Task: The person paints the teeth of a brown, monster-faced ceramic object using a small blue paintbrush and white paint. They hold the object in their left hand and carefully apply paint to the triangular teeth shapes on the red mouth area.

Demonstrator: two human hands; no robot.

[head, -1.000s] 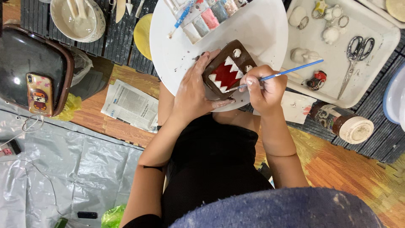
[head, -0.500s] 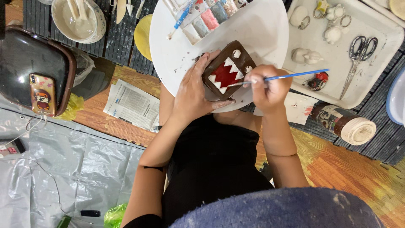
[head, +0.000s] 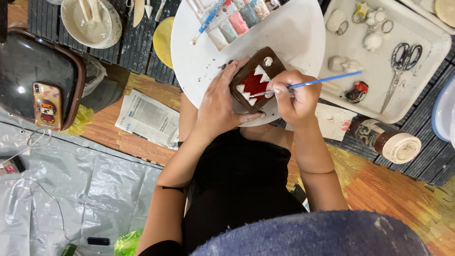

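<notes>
Brown clay figure [head: 256, 79] with red mouth and white teeth lies on the round white board [head: 294, 33], below the paint tray [head: 237, 21]; left hand [head: 220, 102] cups its side, fingers wrapped; right hand [head: 296, 95] pinches a blue-handled brush [head: 322, 81] touching the teeth

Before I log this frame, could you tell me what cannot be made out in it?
Head view only:
- Bristle tip of the thin blue-handled paintbrush: too small to see whether it touches the brown clay block with red mouth and white teeth.
- The block's near edge: hidden under the left hand.
- Right hand grip: fingers hide it.
- Paint palette: cut off by the top edge.
</notes>
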